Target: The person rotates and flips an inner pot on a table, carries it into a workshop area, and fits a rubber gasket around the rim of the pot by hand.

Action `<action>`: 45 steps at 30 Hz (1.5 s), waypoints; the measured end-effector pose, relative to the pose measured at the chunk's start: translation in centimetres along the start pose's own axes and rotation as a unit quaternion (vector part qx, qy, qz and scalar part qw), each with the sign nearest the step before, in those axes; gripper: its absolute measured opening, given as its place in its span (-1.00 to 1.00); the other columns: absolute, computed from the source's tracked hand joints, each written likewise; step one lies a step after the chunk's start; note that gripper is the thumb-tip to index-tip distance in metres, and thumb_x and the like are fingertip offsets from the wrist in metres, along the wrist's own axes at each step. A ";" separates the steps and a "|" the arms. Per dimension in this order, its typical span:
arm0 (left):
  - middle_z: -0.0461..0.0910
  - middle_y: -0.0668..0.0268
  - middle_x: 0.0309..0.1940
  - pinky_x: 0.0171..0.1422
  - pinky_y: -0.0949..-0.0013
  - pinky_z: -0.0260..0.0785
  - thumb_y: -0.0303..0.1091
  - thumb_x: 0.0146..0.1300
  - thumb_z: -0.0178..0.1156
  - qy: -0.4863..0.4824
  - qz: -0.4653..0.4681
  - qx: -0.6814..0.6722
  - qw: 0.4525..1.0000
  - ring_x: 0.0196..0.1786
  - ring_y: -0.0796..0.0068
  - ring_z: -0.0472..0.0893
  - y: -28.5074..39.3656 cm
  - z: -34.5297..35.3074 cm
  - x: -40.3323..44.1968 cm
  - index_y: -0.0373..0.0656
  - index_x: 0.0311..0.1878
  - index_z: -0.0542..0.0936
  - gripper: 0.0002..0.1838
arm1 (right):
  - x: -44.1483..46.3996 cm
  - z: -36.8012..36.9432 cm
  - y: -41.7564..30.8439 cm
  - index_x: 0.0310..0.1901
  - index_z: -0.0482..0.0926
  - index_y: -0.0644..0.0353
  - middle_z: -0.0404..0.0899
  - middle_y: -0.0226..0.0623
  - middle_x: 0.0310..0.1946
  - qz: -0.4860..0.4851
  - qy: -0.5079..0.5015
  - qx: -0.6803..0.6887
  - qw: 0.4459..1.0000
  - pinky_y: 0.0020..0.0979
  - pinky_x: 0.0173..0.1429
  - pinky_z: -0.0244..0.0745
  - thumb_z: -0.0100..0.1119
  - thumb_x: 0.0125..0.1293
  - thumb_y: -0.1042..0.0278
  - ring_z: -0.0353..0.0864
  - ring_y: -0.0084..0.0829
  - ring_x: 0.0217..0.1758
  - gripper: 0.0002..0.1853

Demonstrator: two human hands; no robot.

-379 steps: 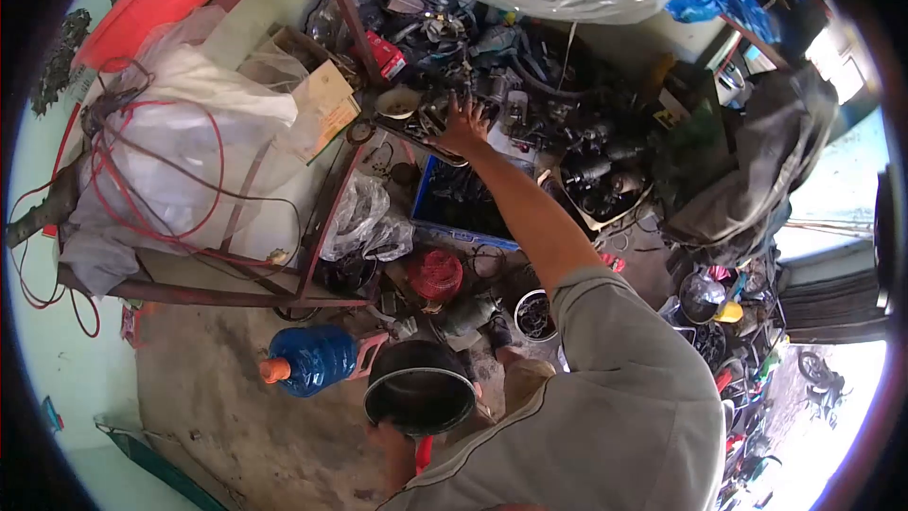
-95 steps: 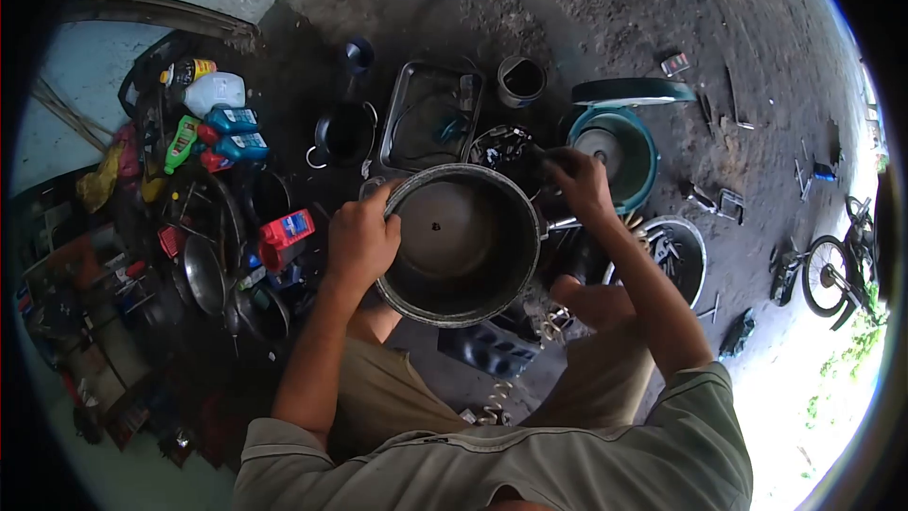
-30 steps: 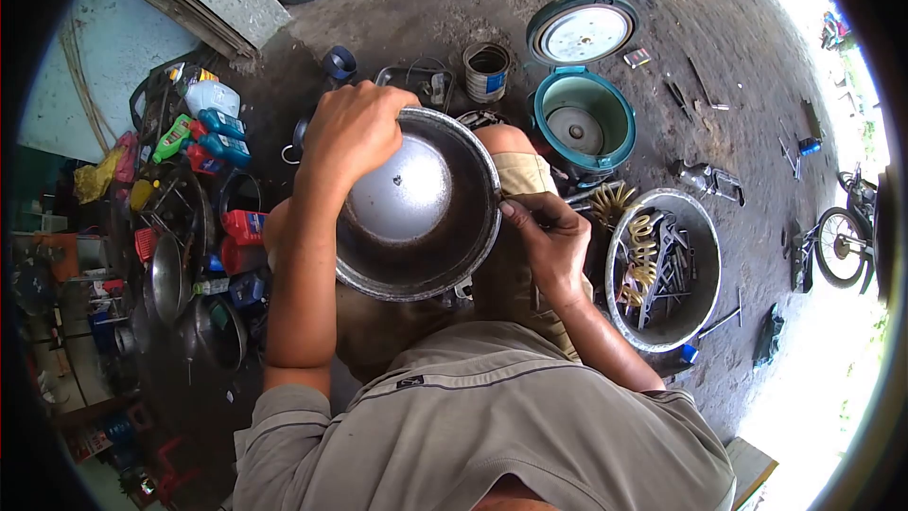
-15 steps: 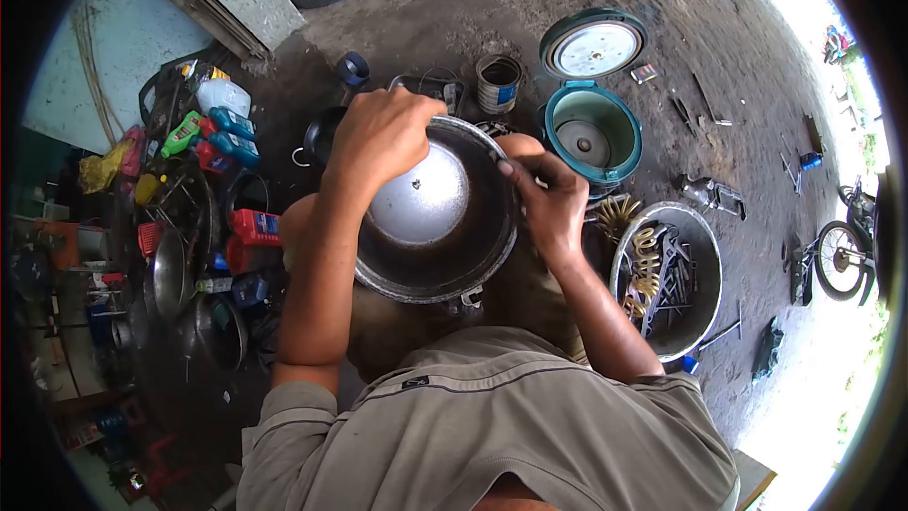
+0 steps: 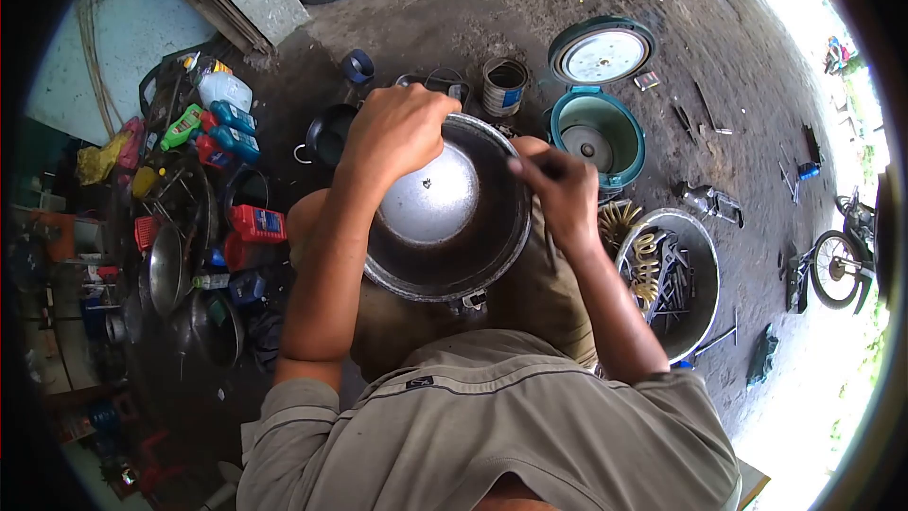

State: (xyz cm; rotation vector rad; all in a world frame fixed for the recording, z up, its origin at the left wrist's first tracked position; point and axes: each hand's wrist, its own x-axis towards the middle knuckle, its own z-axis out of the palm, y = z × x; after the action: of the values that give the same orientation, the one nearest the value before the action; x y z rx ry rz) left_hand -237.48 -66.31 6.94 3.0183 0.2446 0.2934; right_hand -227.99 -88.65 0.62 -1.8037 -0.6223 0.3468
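Note:
A round metal pot [image 5: 430,194] with a small dark hole or spot in its shiny bottom rests over my lap, tilted. My left hand [image 5: 402,132] is closed over its upper left rim, fingers reaching inside. At the pot's right rim is my right hand [image 5: 563,191], its fingers pinched together; what they hold, if anything, is too small and blurred to make out. To the right of my right knee lies a metal basin [image 5: 705,279] with tools and a coiled hose in it.
Beyond my right hand stands a green cooker [image 5: 636,137] with its lid up. A tin can [image 5: 504,85] stands ahead. Bottles [image 5: 236,132], a red container [image 5: 255,224] and pans [image 5: 168,270] crowd the left. A motorcycle [image 5: 840,265] is far right.
The pot has swung and shifted slightly right with my left hand on its rim. My right hand, still beside the right rim, has moved up and right along it.

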 end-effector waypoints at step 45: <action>0.77 -0.04 -0.25 0.06 -0.02 0.63 -0.51 0.17 0.26 -0.002 -0.016 -0.019 1.000 -0.13 -0.07 0.78 -0.1 -0.2 -0.1 -0.03 0.01 0.82 -0.64 | -6.0 0.4 3.2 -0.11 0.78 0.34 0.78 -0.42 -0.31 0.026 0.089 0.119 0.989 -0.53 -0.07 0.54 0.53 0.38 0.40 0.60 -0.69 -0.23 -0.81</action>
State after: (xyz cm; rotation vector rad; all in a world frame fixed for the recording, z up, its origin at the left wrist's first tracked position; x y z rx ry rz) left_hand -237.60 -66.26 7.08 2.9736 0.2841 0.2870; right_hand -232.36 -92.47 -2.95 -1.6017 -0.3926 0.2785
